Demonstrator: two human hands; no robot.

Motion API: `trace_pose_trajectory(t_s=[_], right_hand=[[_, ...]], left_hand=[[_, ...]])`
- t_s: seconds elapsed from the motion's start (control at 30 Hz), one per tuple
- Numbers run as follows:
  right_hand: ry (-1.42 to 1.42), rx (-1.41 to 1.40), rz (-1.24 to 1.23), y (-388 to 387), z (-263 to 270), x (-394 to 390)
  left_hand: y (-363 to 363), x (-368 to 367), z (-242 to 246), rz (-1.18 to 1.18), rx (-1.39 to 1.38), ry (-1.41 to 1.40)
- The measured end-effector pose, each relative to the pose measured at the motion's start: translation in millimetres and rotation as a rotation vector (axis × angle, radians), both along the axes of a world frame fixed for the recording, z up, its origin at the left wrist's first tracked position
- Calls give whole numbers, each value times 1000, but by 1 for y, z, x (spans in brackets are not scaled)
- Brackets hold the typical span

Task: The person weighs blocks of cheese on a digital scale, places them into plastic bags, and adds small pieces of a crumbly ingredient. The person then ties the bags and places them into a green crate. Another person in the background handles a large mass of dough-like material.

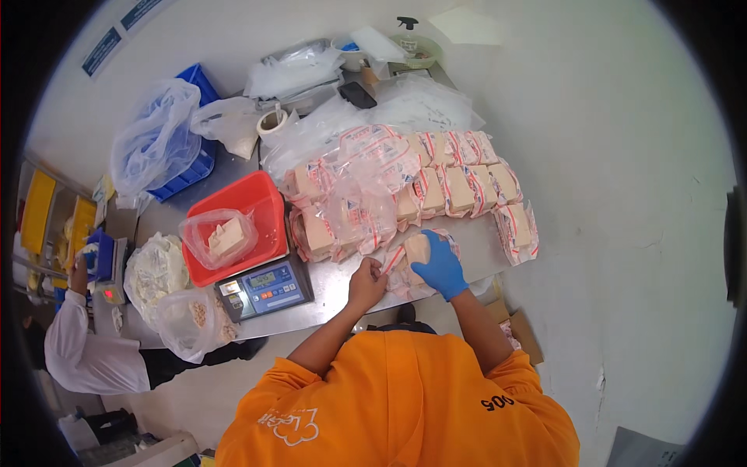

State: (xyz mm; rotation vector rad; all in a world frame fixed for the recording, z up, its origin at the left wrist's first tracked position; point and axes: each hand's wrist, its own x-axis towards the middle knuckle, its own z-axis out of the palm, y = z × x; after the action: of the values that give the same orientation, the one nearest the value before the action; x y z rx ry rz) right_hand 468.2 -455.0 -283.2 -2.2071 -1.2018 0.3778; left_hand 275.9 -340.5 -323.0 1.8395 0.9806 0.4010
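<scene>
My right hand (442,267), in a blue glove, grips a pale beige block (417,248) near the front edge of the steel table (335,286). Around and under that block lies a printed paper wrapper (398,280). My bare left hand (369,283) pinches the wrapper's left side between thumb and fingers. Beyond my hands stand rows of similar blocks (461,190) in red-and-white wrappers, their beige faces partly bare. Crumpled clear plastic with print (362,192) covers some of them. One wrapped block (515,227) sits apart at the right.
Left of my hands, a digital scale (268,292) carries a red tub (195,210) with a bagged beige piece (227,236). Plastic bags (154,274), a blue crate (201,160), a tape roll (272,121) and a phone (357,95) surround it. Another person (93,350) works far left.
</scene>
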Motion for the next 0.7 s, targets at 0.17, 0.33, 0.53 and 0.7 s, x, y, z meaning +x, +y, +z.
trace_pose_trajectory(t_s=[0.17, 0.33, 0.53, 0.7], right_hand=[[476, 242, -10, -5, 13, 16], [872, 329, -13, 2, 54, 8], [1380, 172, 234, 35, 122, 4], [1643, 70, 354, 73, 126, -6]], left_hand=[[-10, -8, 64, 136, 479, -109], [24, -7, 130, 135, 622, -39], [107, 8, 122, 79, 898, -62], [111, 7, 158, 51, 1023, 22]])
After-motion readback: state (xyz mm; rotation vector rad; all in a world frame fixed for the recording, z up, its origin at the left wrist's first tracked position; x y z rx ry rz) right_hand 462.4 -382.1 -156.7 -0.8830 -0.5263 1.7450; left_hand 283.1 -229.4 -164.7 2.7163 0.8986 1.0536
